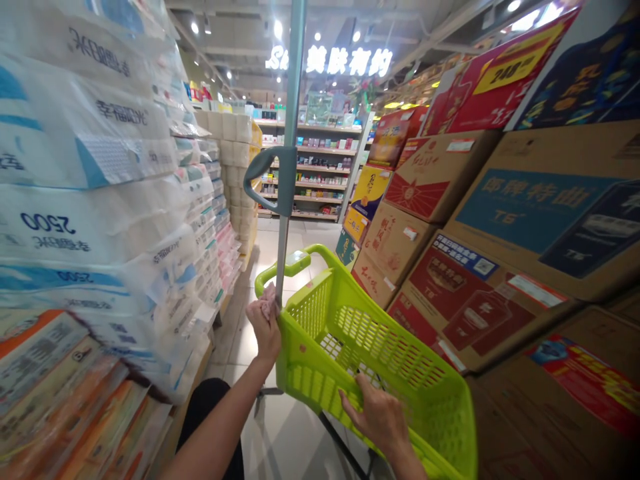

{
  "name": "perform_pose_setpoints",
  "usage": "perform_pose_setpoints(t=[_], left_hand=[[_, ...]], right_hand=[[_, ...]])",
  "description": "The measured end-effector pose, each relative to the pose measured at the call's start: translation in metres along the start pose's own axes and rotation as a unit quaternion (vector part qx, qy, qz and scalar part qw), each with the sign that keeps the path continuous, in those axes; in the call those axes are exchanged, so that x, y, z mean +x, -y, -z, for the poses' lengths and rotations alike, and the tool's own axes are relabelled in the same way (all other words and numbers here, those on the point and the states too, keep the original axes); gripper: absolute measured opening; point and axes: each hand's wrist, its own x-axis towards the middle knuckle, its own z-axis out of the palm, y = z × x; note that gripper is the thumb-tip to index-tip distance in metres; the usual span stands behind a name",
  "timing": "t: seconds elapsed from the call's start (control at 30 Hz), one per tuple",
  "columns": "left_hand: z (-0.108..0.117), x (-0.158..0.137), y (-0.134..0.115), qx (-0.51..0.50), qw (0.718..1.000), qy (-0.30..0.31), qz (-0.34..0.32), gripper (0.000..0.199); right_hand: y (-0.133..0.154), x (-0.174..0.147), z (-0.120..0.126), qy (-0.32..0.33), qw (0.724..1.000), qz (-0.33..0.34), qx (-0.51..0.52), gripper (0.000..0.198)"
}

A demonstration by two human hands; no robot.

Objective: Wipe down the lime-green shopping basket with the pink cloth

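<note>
A lime-green plastic shopping cart point(373, 357) with slotted walls stands in front of me. My left hand point(265, 330) is closed around a crumpled pinkish cloth point(270, 303), pressed at the cart's near left corner. Close beside it, a grey upright pole point(281, 257) with a loop grip point(267, 180) rises past the top of the view. The pole's lower end is hidden behind the hand and corner. Farther right, my right hand point(377, 413) grips the cart's near rim, thumb outside and fingers over the edge. A green push handle point(295, 263) curves above the far left end.
White packs of paper rolls point(100, 227) are stacked high on the left, above orange-and-white packs point(75, 393). Cardboard cartons point(540, 207) form a wall close on the right. A tiled aisle point(315, 233) leads to stocked shelves point(325, 177). My dark-clothed leg point(210, 413) is at lower left.
</note>
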Motion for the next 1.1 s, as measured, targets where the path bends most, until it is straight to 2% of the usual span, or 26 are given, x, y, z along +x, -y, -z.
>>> perform_pose_setpoints(t=[0.07, 0.17, 0.23, 0.3, 0.4, 0.5, 0.53, 0.6, 0.67, 0.8, 0.97, 1.1], left_hand=[[0.004, 0.0, -0.006, -0.041, 0.999, -0.001, 0.036, 0.019], [0.004, 0.031, -0.031, -0.093, 0.994, 0.022, 0.045, 0.021], [0.0, 0.053, -0.05, -0.115, 0.993, 0.026, 0.024, 0.022], [-0.006, 0.06, -0.064, -0.099, 0.995, 0.008, -0.024, 0.024], [-0.01, 0.031, -0.059, -0.025, 0.991, 0.007, -0.132, 0.016], [-0.005, -0.012, -0.035, 0.017, 0.976, 0.093, -0.197, 0.009], [-0.002, -0.019, -0.028, 0.034, 0.974, 0.102, -0.199, 0.01], [0.001, -0.017, -0.021, 0.066, 0.983, 0.069, -0.157, 0.013], [0.002, 0.002, -0.023, 0.076, 0.99, 0.029, -0.118, 0.015], [0.005, 0.033, -0.034, 0.036, 0.992, 0.043, -0.113, 0.016], [0.02, 0.015, -0.039, 0.003, 0.993, 0.076, -0.09, 0.014], [0.021, 0.005, -0.051, -0.018, 0.998, 0.036, -0.047, 0.02]], right_hand=[[0.0, 0.001, 0.002, 0.004, 1.0, 0.001, 0.003, 0.031], [0.0, 0.001, 0.006, 0.009, 1.0, 0.003, 0.014, 0.031], [0.002, 0.0, 0.007, 0.008, 1.0, 0.001, 0.013, 0.032], [0.004, 0.0, 0.007, 0.009, 1.0, -0.005, 0.006, 0.033], [0.007, 0.001, 0.004, 0.012, 1.0, -0.017, 0.003, 0.031], [0.01, 0.002, 0.003, 0.017, 1.0, -0.017, 0.012, 0.028], [0.011, 0.002, 0.003, 0.018, 1.0, -0.014, 0.016, 0.029], [0.012, 0.002, 0.004, 0.018, 1.0, -0.004, 0.025, 0.029], [0.011, 0.002, 0.005, 0.015, 0.999, 0.011, 0.035, 0.029], [-0.001, 0.005, 0.0, -0.005, 0.998, 0.034, 0.045, 0.029], [-0.037, 0.014, -0.017, -0.012, 0.998, 0.024, 0.051, 0.03], [-0.049, 0.028, -0.022, 0.041, 0.998, -0.005, 0.05, 0.036]])
